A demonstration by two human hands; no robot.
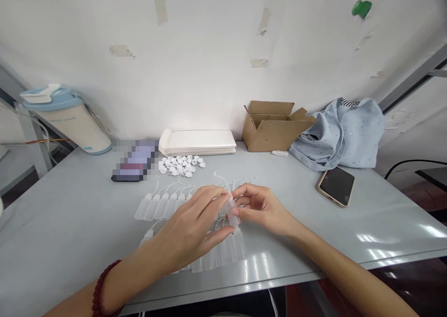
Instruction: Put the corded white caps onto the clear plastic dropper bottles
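Observation:
A small translucent plastic bottle [232,213] with a thin curved tube at its top stands tilted between my hands. My right hand [261,208] has its fingers closed around the bottle's side. My left hand [195,221] reaches over from the left, fingertips at the bottle's neck and thumb near its base. Beneath and behind my hands, several similar bottles [159,207] lie side by side in a row, thin tubes pointing away. A nearer row of bottles [226,252] is partly covered by my left hand. Small white caps [181,165] lie in a loose pile beyond.
A stack of white envelopes [199,142] lies by the wall, beside an open cardboard box [270,133]. A light blue bag [349,135] and a phone [337,185] are at the right. At the left stand a large drink bottle [75,124] and another, blurred phone [138,161].

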